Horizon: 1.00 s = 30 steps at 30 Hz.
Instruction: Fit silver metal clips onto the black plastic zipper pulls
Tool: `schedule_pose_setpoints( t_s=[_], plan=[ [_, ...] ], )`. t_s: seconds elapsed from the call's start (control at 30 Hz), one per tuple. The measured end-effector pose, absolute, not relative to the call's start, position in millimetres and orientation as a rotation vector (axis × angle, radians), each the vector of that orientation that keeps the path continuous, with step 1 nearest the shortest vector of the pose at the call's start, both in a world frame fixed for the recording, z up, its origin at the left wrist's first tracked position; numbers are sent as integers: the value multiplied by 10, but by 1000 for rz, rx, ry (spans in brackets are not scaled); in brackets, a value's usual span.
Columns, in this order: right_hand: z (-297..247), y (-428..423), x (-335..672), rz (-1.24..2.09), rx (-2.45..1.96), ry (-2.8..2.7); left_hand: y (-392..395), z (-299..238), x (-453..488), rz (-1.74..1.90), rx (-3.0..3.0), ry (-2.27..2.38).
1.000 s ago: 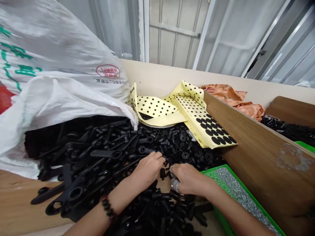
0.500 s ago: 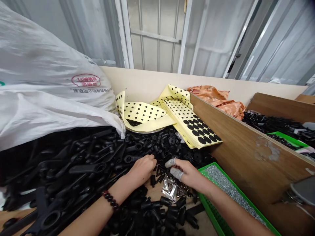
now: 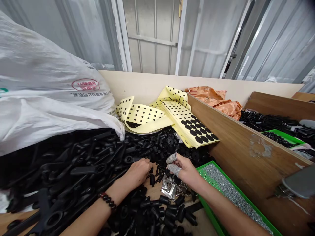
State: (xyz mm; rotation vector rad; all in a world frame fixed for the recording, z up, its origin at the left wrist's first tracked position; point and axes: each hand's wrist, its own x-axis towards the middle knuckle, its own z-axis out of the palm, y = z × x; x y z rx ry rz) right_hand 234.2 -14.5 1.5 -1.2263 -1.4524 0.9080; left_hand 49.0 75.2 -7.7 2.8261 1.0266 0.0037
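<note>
Left hand low, back of hand up, fingers curled forward, tips angled down. Left forearm rising diagonally from bottom edge toward centre. Right hand higher, turned partly on edge, two fingers grey-capped, extended toward left hand, slightly parted, others folded behind. Right forearm running diagonally from lower right. Hands near each other, not touching.

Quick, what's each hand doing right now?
Left hand: curled down at the black plastic parts; cannot tell if it's holding any.
Right hand: partly open, nothing visible in it, above the metal pieces.
</note>
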Motion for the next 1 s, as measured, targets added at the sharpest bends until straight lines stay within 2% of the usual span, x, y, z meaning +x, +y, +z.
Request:
schedule_pose_setpoints(
  t_s=[0.27,0.47,0.67,0.83,1.0],
  plan=[
    [260,-322,2280,847,-1205,-1441,440,304,464,304,2547,923],
    [339,-489,2176,712,-1162,-1590,90,466,461,540,2069,868],
    [439,-681,2166,503,-1155,-1849,-93,449,416,572,1728,823],
    [470,-805,2255,262,-1393,-2263,-198,397,331,573,1770,796],
    [394,-850,2217,-8,-1449,-2478,-253,348,289,563,1825,794]
  ],
)
